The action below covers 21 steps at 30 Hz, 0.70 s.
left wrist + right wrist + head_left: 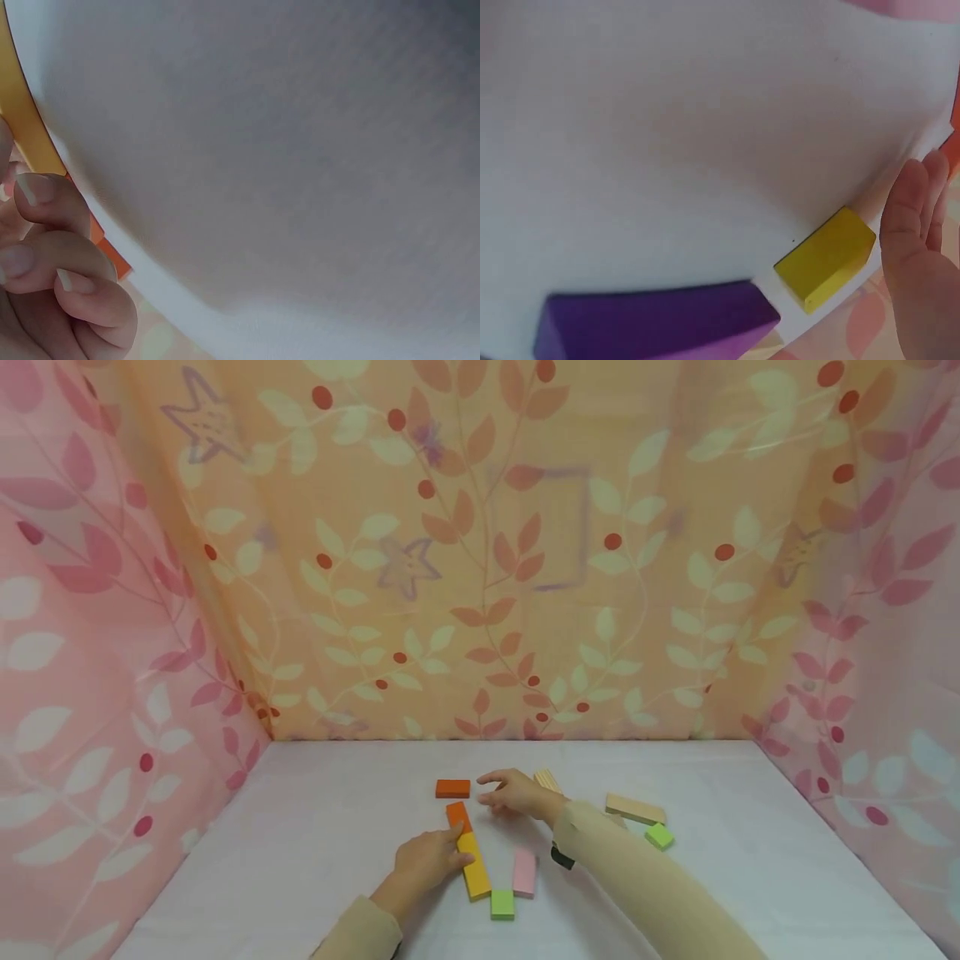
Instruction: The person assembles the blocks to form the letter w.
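Observation:
In the head view my left hand [431, 860] is at a row of blocks, its index finger and thumb on the long yellow block [476, 877] near where it meets an orange block [456, 815]. The left wrist view shows its curled fingers against the yellow block [22, 120]; exact contact is partly hidden. My right hand [517, 795] reaches left with fingers extended and slightly spread, holding nothing. Just beyond its fingertips, a separate red-orange block [453, 788] lies crosswise above the row. A green block [502, 904] and a pink block [524, 872] lie near the yellow one's lower end.
Light wooden blocks [634, 810] and another green block [659, 836] lie right of my right forearm. A striped pale block [547, 780] is partly behind that hand. The right wrist view shows a small yellow block [826, 255] and a purple block [652, 322]. Patterned cloth walls [480, 610] surround the table.

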Motion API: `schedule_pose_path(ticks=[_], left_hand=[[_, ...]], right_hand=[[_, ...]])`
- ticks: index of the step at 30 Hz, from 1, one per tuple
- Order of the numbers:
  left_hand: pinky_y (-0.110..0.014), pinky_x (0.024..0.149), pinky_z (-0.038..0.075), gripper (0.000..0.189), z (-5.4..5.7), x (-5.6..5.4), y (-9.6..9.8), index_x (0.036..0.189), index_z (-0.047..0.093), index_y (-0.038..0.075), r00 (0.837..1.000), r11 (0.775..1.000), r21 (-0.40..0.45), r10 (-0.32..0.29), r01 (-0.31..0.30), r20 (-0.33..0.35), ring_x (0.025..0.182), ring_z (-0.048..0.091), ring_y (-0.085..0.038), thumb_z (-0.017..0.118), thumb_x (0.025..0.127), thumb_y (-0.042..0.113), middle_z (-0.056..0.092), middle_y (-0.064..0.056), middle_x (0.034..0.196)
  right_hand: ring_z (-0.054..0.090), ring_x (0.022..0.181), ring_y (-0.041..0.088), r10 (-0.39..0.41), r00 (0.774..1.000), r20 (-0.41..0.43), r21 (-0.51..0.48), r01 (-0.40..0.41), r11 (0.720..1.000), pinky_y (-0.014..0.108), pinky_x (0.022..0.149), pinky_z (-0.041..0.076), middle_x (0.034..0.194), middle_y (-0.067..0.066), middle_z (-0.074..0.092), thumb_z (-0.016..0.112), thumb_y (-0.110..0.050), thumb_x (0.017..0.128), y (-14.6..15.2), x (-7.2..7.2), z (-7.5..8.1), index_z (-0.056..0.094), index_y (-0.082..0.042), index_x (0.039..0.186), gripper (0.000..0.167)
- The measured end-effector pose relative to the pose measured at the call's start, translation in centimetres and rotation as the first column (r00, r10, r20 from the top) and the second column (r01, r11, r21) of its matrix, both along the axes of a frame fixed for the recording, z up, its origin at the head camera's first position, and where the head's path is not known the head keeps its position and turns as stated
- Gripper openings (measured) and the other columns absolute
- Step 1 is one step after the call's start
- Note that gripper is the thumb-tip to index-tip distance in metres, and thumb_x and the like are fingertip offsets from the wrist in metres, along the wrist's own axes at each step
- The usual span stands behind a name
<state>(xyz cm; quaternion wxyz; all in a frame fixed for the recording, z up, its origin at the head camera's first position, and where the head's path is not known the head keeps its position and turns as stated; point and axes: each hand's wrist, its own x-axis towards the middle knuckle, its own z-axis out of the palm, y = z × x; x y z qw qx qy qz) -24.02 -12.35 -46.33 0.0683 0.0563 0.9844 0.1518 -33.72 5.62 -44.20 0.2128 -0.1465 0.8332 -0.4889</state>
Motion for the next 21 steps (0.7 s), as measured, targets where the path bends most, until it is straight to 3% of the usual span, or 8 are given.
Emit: schedule_pose_path(ticks=[4, 10, 15, 21], left_hand=[[-0.043, 0.066, 0.051, 0.063, -0.2, 0.0, 0.0, 0.135, 0.06, 0.016, 1.0, 1.0, -0.001, -0.01, 0.01, -0.023, 0.093, 0.066, -0.03, 0.069, 0.084, 0.051, 0.07, -0.011, 0.108], [-0.044, 0.068, 0.051, 0.062, -0.1, 0.1, 0.0, 0.136, 0.06, 0.016, 1.0, 1.0, 0.009, 0.007, -0.006, -0.018, 0.095, 0.065, -0.031, 0.07, 0.084, 0.05, 0.07, -0.012, 0.108], [-0.044, 0.068, 0.051, 0.062, 0.4, 0.2, 0.2, 0.136, 0.059, 0.016, 1.0, 1.0, -0.003, 0.012, -0.012, -0.006, 0.097, 0.065, -0.031, 0.07, 0.084, 0.049, 0.07, -0.012, 0.109], [-0.045, 0.067, 0.053, 0.062, 1.0, 0.4, 0.5, 0.134, 0.06, 0.013, 0.999, 0.998, -0.051, -0.024, 0.022, -0.034, 0.096, 0.066, -0.03, 0.069, 0.084, 0.048, 0.07, -0.011, 0.109]], right_hand=[[0.051, 0.059, 0.013, -0.018, 1.0, 0.005, 0.011, 0.018, 1.0, 0.024, 0.056, 0.044, 0.077, 0.006, 0.059, 0.067, -0.015, 0.093, -0.8, -0.7, -0.5, 0.054, -0.005, 0.137, 0.047], [0.036, 0.049, 0.013, 0.04, 0.999, -0.025, 0.189, -0.035, 0.981, 0.022, 0.049, 0.035, 0.057, 0.0, 0.041, 0.068, -0.027, 0.092, -1.7, -1.7, -0.7, 0.049, -0.015, 0.144, 0.056], [0.035, 0.047, 0.013, 0.042, 0.999, -0.021, 0.274, -0.035, 0.961, 0.022, 0.048, 0.034, 0.056, -0.001, 0.04, 0.068, -0.028, 0.093, -2.3, -2.2, -0.4, 0.051, -0.018, 0.143, 0.054], [0.034, 0.047, 0.012, -0.006, 1.0, -0.002, 0.295, 0.006, 0.956, 0.021, 0.048, 0.035, 0.062, 0.0, 0.039, 0.068, -0.027, 0.092, -2.9, -2.6, -0.4, 0.055, -0.019, 0.14, 0.051]])
